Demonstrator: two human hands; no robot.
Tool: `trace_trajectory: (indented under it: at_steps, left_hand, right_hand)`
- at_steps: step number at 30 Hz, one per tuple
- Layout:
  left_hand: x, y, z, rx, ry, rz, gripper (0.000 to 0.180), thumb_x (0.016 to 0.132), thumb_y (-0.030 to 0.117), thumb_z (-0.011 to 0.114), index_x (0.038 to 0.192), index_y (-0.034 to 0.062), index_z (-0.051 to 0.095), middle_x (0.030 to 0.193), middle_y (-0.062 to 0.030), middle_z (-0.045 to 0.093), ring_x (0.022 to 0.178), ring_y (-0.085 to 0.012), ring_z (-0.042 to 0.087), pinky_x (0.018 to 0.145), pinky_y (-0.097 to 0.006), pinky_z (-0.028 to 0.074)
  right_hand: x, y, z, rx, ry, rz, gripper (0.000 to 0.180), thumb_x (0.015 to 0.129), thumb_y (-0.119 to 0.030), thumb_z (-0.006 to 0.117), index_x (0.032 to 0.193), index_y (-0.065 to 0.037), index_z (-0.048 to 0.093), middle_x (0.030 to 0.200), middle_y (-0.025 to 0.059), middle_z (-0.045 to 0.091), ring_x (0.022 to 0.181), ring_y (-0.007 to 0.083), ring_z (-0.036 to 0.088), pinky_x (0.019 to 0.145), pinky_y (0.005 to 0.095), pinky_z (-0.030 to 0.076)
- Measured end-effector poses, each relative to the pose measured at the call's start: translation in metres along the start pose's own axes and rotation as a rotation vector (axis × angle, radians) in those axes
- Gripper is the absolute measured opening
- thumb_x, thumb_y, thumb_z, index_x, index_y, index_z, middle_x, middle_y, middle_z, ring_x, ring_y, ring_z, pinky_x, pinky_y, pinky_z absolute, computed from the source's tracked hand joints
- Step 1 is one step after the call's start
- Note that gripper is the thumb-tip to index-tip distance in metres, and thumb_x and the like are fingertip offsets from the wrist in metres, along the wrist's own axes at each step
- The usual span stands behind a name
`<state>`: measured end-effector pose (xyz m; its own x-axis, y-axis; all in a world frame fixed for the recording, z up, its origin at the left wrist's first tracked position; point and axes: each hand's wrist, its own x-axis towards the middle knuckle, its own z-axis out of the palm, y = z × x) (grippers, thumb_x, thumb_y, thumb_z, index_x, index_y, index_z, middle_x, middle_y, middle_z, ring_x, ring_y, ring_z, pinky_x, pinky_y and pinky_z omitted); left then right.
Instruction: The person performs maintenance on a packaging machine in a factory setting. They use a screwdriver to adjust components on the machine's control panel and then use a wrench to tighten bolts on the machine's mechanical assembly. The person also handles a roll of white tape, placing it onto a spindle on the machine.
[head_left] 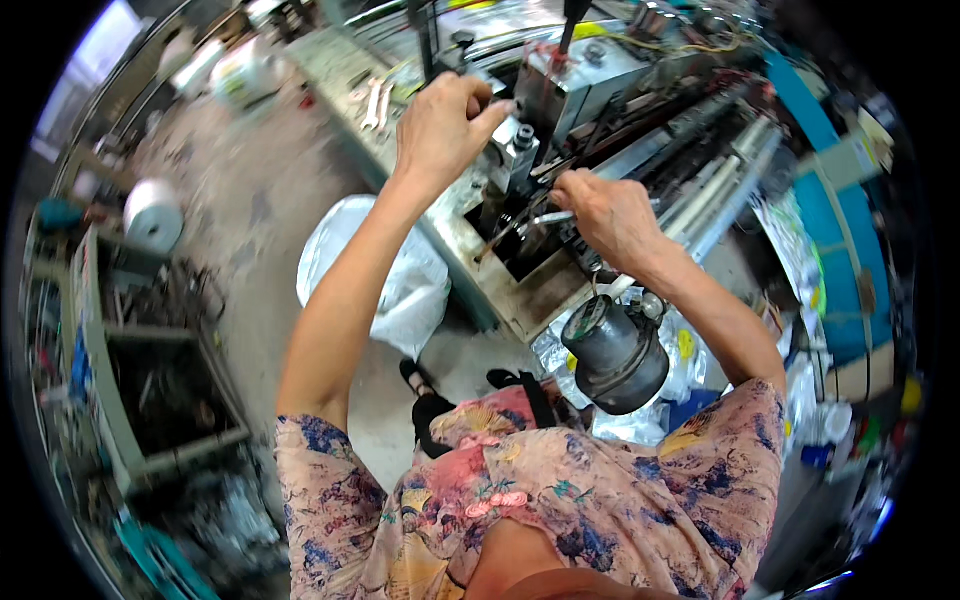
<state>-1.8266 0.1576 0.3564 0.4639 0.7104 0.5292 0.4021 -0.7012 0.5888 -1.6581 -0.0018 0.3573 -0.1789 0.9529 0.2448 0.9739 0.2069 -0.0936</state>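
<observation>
Silver metal rod (553,217) by my right hand (612,220), over the machine's dark opening (525,262).
From my remote head view, the left hand (440,125) is apart from the right, curled near an upright metal block (516,158); blur won't let me say whether either hand clamps anything. Two wrenches (377,106) lie on the bench (333,72) to the left, a white sack (420,292) on the floor (235,205) beside it.

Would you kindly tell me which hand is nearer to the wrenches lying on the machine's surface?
The left. The left hand is just right of the wrenches in the picture; the right hand is farther away, to their lower right.
</observation>
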Motion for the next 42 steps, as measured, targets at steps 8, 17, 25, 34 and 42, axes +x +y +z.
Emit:
trace_trajectory:
  at_steps: [8, 17, 25, 34, 42]
  left_hand:
    - [0.046, 0.047, 0.072, -0.123, -0.149, 0.272, 0.018, 0.079, 0.017, 0.073, 0.087, 0.0010, 0.069, 0.080, -0.0115, 0.064, 0.070, -0.0244, 0.064, 0.065, -0.035, 0.049]
    - [0.005, 0.057, 0.079, -0.227, -0.050, 0.432, 0.026, 0.083, 0.019, 0.072, 0.103, 0.0052, 0.063, 0.087, -0.0105, 0.061, 0.069, -0.0296, 0.061, 0.062, -0.037, 0.048]
    - [-0.026, -0.056, 0.054, -0.041, -0.343, 0.032, 0.040, 0.085, 0.027, 0.068, 0.117, 0.0047, 0.058, 0.096, -0.0134, 0.065, 0.084, -0.0313, 0.064, 0.074, -0.041, 0.050]
    - [0.042, -0.207, 0.086, 0.205, -0.332, -0.215, 0.039, 0.084, 0.027, 0.067, 0.112, 0.0027, 0.057, 0.110, -0.0191, 0.061, 0.102, -0.0366, 0.060, 0.084, -0.046, 0.049]
    - [0.121, -0.306, 0.100, 0.317, -0.153, -0.079, 0.038, 0.082, 0.023, 0.069, 0.113, 0.0034, 0.058, 0.103, -0.0186, 0.057, 0.096, -0.0392, 0.060, 0.081, -0.048, 0.050]
  right_hand:
    - [-0.058, 0.051, -0.052, -0.146, -0.087, 0.294, 0.018, 0.092, -0.017, 0.055, 0.108, -0.008, 0.057, 0.096, 0.0109, 0.066, 0.075, 0.0341, 0.065, 0.063, 0.0428, 0.051]
    - [-0.088, -0.005, -0.110, 0.619, -0.298, 0.480, 0.018, 0.086, -0.005, 0.059, 0.104, -0.007, 0.056, 0.082, 0.0101, 0.070, 0.069, 0.0228, 0.067, 0.063, 0.0368, 0.048]
    - [-0.093, -0.021, -0.105, 0.920, -0.455, 0.557, 0.024, 0.092, -0.016, 0.062, 0.110, 0.000, 0.062, 0.080, 0.0062, 0.067, 0.064, 0.0108, 0.052, 0.057, 0.0288, 0.042]
    - [-0.004, -0.059, -0.049, 0.914, -0.412, 0.588, 0.030, 0.094, -0.004, 0.053, 0.123, 0.002, 0.056, 0.089, 0.0093, 0.068, 0.065, 0.0133, 0.059, 0.061, 0.0294, 0.050]
    - [0.130, -0.065, 0.043, 0.920, -0.097, 0.776, 0.037, 0.093, -0.001, 0.051, 0.130, -0.007, 0.052, 0.088, 0.0124, 0.066, 0.068, 0.0183, 0.062, 0.064, 0.0308, 0.049]
